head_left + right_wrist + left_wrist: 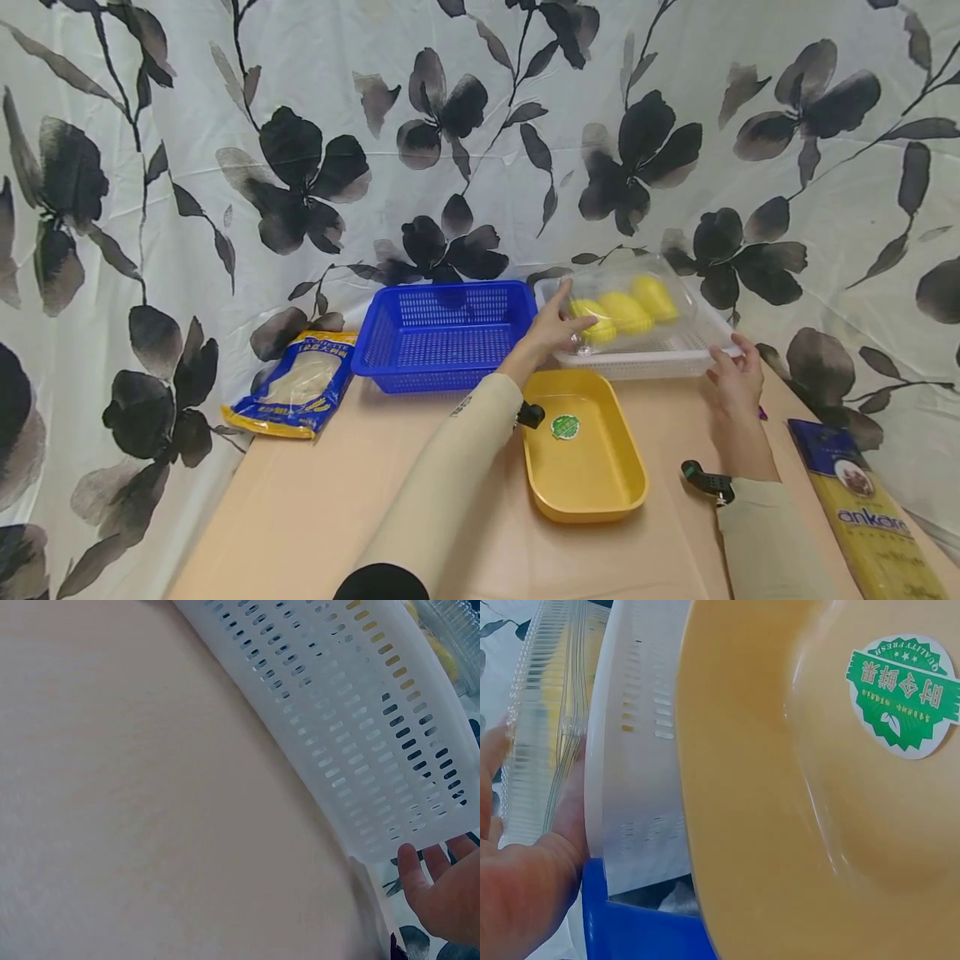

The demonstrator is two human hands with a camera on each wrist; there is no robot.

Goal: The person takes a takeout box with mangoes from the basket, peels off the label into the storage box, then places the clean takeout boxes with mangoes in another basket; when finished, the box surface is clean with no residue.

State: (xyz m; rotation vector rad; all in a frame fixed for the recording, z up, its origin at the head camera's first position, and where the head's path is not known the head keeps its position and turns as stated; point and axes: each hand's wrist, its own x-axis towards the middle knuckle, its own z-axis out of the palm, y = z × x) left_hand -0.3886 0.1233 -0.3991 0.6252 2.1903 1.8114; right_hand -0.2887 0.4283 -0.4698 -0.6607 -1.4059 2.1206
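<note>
A clear plastic box (633, 333) with several yellow fruits (654, 298) in it lies tilted over the white basket (652, 364). My left hand (553, 329) grips the box's left end. In the left wrist view, the thumb of that hand (525, 892) lies between the box and the basket's wall, with fingers on the box's other side. At the right front corner of the basket is my right hand (738, 379), its thumb and fingers holding the corner. The right wrist view shows the thumb tip of that hand (442, 889) against the basket's end.
A blue basket (450, 379) stands left of the white one. Before them sits a yellow tray (588, 475) with a green sticker. A blue-and-yellow bag (300, 383) lies far left; a yellow pasta packet (870, 517) lies at the right edge. A floral curtain (525, 125) hangs behind.
</note>
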